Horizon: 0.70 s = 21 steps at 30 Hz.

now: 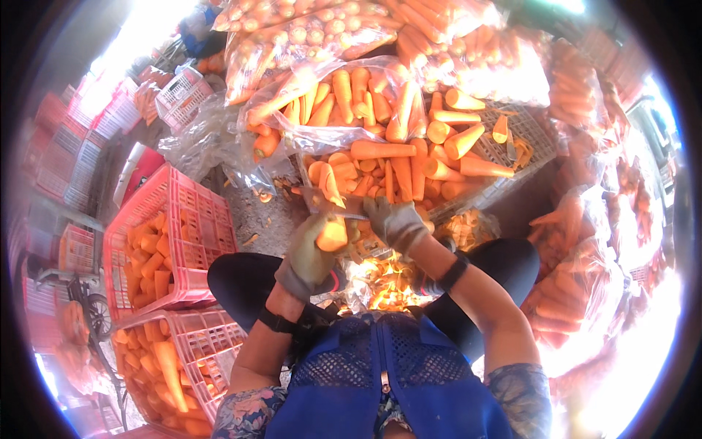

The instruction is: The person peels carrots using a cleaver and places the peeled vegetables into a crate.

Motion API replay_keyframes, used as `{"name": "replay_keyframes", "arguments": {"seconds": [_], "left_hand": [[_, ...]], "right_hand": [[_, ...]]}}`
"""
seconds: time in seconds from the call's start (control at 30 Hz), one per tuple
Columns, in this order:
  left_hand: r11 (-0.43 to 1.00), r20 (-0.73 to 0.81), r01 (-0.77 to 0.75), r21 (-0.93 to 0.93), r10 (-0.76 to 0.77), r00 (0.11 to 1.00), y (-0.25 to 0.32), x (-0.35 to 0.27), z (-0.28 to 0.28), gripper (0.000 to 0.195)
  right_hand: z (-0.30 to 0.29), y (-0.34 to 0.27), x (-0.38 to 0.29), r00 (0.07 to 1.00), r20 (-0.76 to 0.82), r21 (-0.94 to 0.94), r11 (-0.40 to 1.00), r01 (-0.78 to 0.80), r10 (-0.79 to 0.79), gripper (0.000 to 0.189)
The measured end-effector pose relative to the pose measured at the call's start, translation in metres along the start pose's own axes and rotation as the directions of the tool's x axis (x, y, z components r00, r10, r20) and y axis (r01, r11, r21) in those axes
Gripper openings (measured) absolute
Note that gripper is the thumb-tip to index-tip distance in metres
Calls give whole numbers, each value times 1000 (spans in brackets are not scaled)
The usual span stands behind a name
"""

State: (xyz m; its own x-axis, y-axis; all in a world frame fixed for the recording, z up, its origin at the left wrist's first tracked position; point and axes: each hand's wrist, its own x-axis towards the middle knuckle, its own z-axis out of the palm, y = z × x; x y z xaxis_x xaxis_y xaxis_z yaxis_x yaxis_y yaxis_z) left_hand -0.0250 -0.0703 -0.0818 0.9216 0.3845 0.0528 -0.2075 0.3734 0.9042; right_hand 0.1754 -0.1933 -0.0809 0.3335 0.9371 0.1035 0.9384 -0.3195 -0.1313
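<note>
My left hand (305, 253), in a pale work glove, is closed around a carrot (332, 235) whose thick end faces up towards me. My right hand (399, 224), gloved too, grips a bladed hand tool (354, 216); its thin metal edge lies across the carrot. Blur hides whether it is a knife or a peeler. Just beyond both hands, a plastic crate (493, 189) holds a heap of carrots (403, 170), many smooth and bright orange. Orange peelings (392, 285) lie between my legs, below my hands.
Two pink crates, one farther (200, 236) and one nearer (205, 351), stand at my left with carrots inside. An open clear plastic bag (323, 131) of carrots rests on the crate ahead. Full carrot bags (307, 38) are piled behind it; more bags (570, 291) line my right.
</note>
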Motion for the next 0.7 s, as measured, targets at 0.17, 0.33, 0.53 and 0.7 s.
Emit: {"name": "replay_keyframes", "arguments": {"seconds": [0.17, 0.33, 0.53, 0.7], "left_hand": [[981, 187, 156, -118, -132, 973, 19, -27, 10, 56], [953, -23, 229, -197, -238, 971, 32, -47, 23, 82], [955, -44, 191, -226, -206, 978, 26, -56, 24, 81], [991, 8, 121, 53, -122, 993, 14, -75, -4, 65]], "right_hand": [[36, 24, 16, 912, 291, 528, 746, -405, 290, 26], [24, 41, -2, 810, 525, 776, 243, -582, 263, 31], [-12, 35, -33, 828, 477, 867, -6, -498, 295, 34], [-81, -12, -66, 912, -13, 915, 372, -155, 410, 28]]}}
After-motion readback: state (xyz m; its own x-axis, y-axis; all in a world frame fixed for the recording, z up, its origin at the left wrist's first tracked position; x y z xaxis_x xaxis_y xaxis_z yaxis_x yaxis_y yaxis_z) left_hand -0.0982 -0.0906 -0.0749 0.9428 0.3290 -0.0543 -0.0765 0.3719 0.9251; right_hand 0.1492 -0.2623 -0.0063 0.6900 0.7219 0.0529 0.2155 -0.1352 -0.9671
